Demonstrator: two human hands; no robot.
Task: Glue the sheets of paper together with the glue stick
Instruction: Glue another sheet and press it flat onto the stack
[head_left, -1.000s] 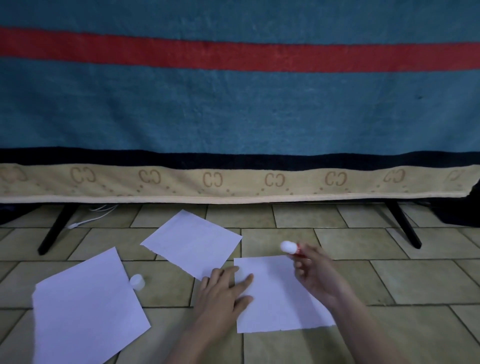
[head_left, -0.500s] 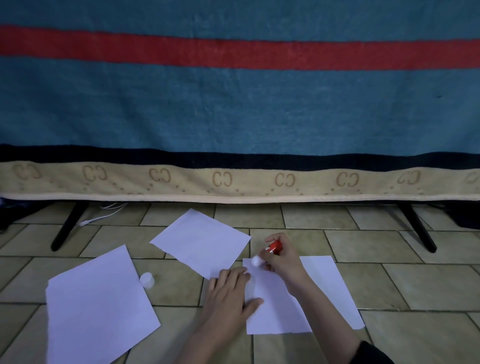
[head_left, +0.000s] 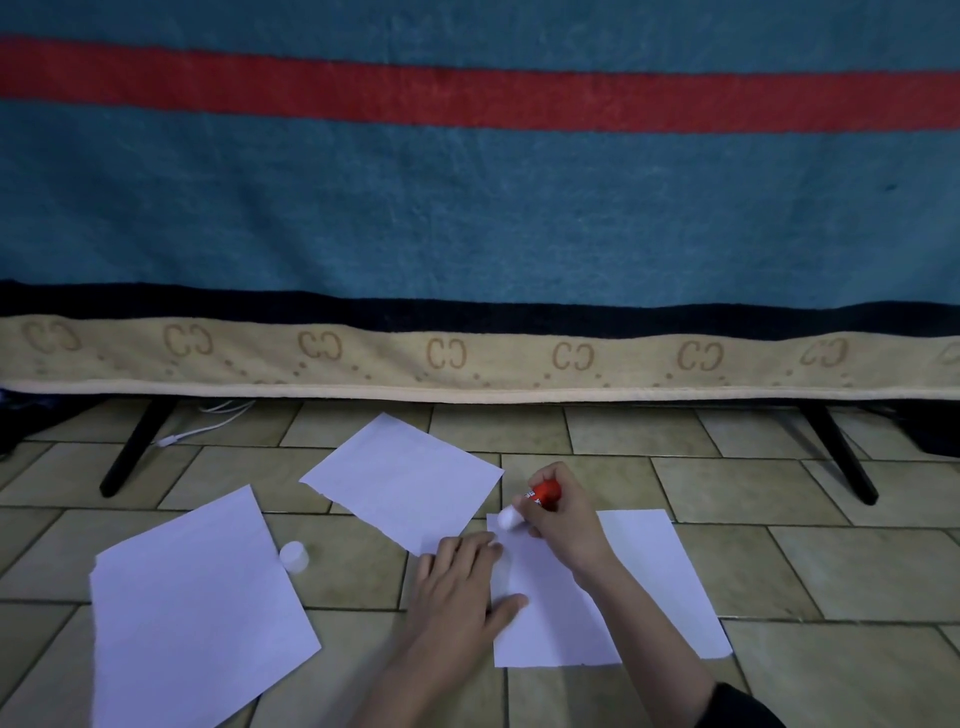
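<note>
Lower centre of the frame: right hand (head_left: 563, 519) clenched round the red glue stick (head_left: 543, 495), white tip down at the top-left corner of the right-hand sheet (head_left: 649, 582), looks touching or just above, can't tell. Left hand (head_left: 460, 584) lies flat, fingers straight, pressing that sheet's left edge to the tiled floor (head_left: 831, 561). Middle sheet (head_left: 405, 480) sits just up-left, its lower corner near the left fingertips. Big left sheet (head_left: 192, 618) lies apart at lower left, white cap (head_left: 295, 556) just beside its right edge.

Risks, my guess: glue tip sits right at the paper's corner, so a stroke outward could run off onto the tile or curl and tear the corner; if the flat hand lifts, the sheet may drag with the stick. Left fingers are close to the tip, could get glue on them.

Room: right half of the sheet is bare, open for strokes toward the right and toward the frame bottom. Blanket (head_left: 478, 358) edge and black legs (head_left: 841, 452) well away.
</note>
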